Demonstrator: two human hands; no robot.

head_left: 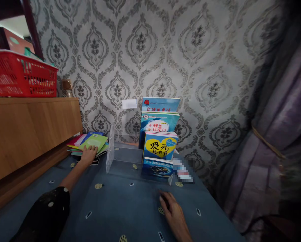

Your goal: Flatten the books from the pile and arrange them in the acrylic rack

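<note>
One pile of books lies on the blue cloth left of the transparent rack, the left hand touching its green top cover, grip indeterminable, while the empty, loosely curved right hand is before the rack's upright books.

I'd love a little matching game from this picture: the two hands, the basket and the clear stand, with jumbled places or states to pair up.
Column one
1. Left hand
2. Right hand
3. Red basket
4. Clear stand

Column two
A. On top of the wooden cabinet
B. In front of the stand, by the patterned blue cloth
C. Holding upright books with mostly blue covers
D. Touching a green book

Right pairs: 1-D, 2-B, 3-A, 4-C
</note>
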